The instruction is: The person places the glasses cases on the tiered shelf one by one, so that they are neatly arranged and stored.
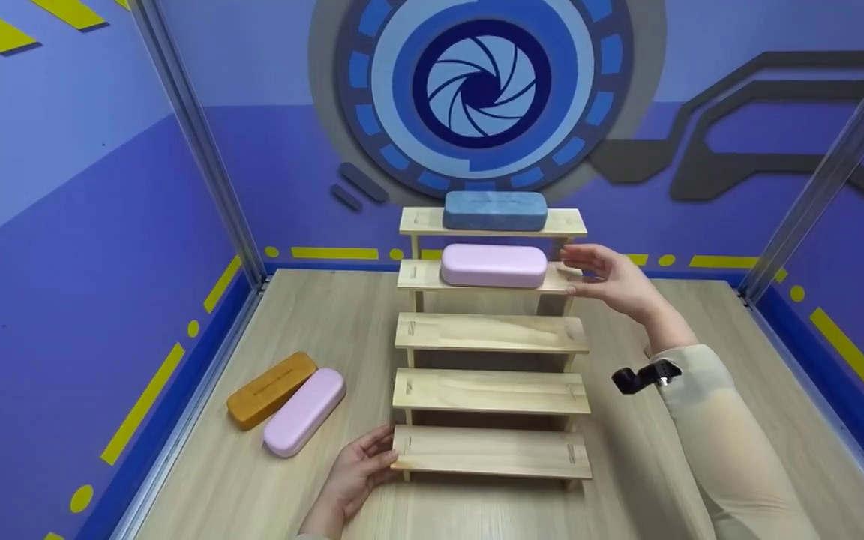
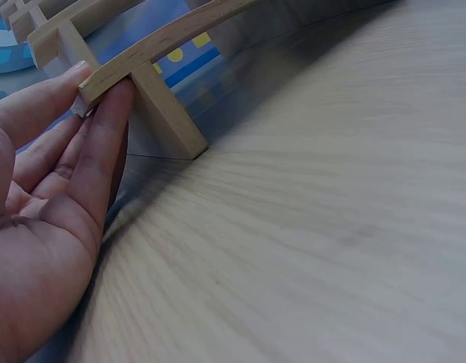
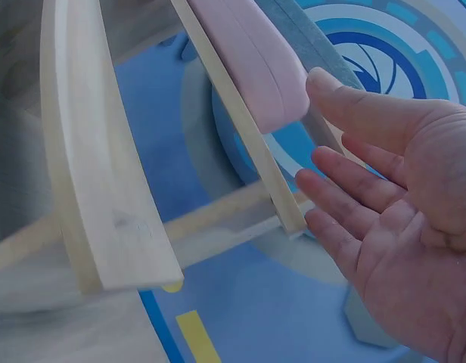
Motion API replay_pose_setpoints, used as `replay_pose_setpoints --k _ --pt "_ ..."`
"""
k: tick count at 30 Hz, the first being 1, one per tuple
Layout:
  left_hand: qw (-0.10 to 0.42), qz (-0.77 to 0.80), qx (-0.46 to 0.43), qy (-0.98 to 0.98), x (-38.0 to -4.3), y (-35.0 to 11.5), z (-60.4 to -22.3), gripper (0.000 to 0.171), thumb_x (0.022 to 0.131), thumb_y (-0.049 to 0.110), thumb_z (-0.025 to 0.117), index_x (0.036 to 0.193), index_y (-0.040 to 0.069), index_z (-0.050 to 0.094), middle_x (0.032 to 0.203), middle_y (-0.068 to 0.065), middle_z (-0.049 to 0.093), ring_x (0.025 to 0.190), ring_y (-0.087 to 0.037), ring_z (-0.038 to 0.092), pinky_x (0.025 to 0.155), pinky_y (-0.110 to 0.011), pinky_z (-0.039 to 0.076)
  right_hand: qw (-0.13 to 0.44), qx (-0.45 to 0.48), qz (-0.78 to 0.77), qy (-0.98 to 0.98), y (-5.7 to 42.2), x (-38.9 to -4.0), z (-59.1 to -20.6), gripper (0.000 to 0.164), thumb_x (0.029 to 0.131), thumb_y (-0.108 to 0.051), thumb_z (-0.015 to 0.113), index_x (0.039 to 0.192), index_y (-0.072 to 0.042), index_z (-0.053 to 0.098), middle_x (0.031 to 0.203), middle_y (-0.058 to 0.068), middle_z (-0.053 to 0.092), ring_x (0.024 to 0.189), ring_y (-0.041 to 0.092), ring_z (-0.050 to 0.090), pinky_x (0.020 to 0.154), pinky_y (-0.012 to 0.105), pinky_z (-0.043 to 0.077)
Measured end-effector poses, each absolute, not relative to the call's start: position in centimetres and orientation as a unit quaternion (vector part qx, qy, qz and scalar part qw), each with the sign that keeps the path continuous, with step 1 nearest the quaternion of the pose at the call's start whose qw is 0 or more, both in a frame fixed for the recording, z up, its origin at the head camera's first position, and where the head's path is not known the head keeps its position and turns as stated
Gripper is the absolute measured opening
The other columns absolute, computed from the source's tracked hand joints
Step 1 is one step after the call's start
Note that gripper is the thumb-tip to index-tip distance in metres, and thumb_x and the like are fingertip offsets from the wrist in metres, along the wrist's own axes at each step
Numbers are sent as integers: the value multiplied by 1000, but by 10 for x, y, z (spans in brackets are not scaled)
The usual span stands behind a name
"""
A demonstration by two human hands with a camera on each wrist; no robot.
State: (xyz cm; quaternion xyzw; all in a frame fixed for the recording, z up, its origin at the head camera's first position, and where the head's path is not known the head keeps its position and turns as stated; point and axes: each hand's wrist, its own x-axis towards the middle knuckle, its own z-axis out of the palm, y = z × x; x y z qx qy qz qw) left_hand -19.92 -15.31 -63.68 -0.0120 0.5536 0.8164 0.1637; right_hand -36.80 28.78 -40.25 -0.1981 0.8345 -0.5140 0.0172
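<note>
A wooden stepped display stand (image 1: 492, 454) stands on the table with several tiers. My left hand (image 1: 357, 471) pinches the left end of its lowest step, thumb above and fingers below, as the left wrist view shows. The top tier bears a blue glasses case (image 1: 495, 211), and a pink glasses case (image 1: 493, 265) lies on the tier beneath. Beside that second tier's right end is my right hand (image 1: 616, 283), its fingers spread and relaxed with nothing held. In the right wrist view, its thumb tip (image 3: 321, 79) appears close to the pink case; contact is unclear.
Left of the stand, a brown glasses case (image 1: 272, 390) and another pink glasses case (image 1: 304, 412) lie side by side on the wood-grain table (image 1: 207, 495). Purple-blue panels (image 1: 282, 172) with metal corner posts (image 1: 199, 127) enclose the back and sides.
</note>
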Motion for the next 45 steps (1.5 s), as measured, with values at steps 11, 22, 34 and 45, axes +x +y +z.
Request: replay_pose_setpoints --k 11,22,34,45 --pt "162 815 -4 556 -198 -153 -639 71 95 1 67 155 -12 30 127 -2 66 110 -13 67 90 -33 61 -17 -180 -533 827 331 -342 -405 64 92 -9 77 149 -1 48 136 -18 60 131 2 56 102 9 42" --pt "164 812 3 561 -198 -153 -639 73 96 1 66 155 -13 27 134 -7 64 111 -15 67 89 -36 62 -56 -172 -557 811 382 -321 -426 61 95 -3 71 149 7 43 131 -26 60 123 -7 59 94 4 44" --pt "161 812 -3 561 -198 -152 -639 72 96 2 67 155 -12 29 132 -6 65 110 -15 67 89 -36 62 -71 -114 -654 745 434 -302 -463 51 95 4 68 141 -13 56 125 -24 67 114 -9 64 86 9 54" --pt "164 814 -5 557 -200 -154 -639 70 96 3 67 155 -10 31 126 2 67 109 -10 67 87 -29 61 -76 43 -626 775 467 -289 -508 68 97 -19 73 157 -17 40 136 -23 60 126 -6 54 89 4 50"
